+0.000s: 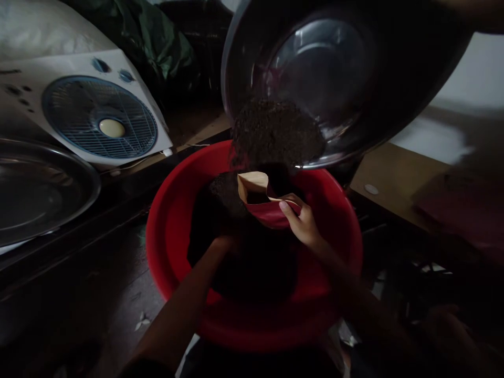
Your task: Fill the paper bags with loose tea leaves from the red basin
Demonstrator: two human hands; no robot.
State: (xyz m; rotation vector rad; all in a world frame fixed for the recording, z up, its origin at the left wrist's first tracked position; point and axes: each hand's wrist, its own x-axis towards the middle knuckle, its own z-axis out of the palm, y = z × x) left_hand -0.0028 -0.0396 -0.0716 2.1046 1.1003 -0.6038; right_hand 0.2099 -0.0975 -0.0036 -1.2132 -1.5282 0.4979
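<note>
My right hand (302,223) pinches the rim of a red paper bag (271,214) with a tan inside, its mouth facing up and gaping. The bag is over a big red basin (169,220) with dark, soil-like material (252,268) in it. My left hand (225,245) reaches down into that dark material, its fingers hidden in shadow. Above the bag, a large metal bowl (326,63) is tilted, and a heap of dark crumbly material (275,134) slides toward its lower lip, over the basin.
At left stands a white box fan (106,118) with a blue grille. Below it rests a shiny metal basin (43,191). A co-worker's arm (480,13) shows at the tilted bowl's upper right. To the right is a wooden surface (394,178) bearing a small white disc.
</note>
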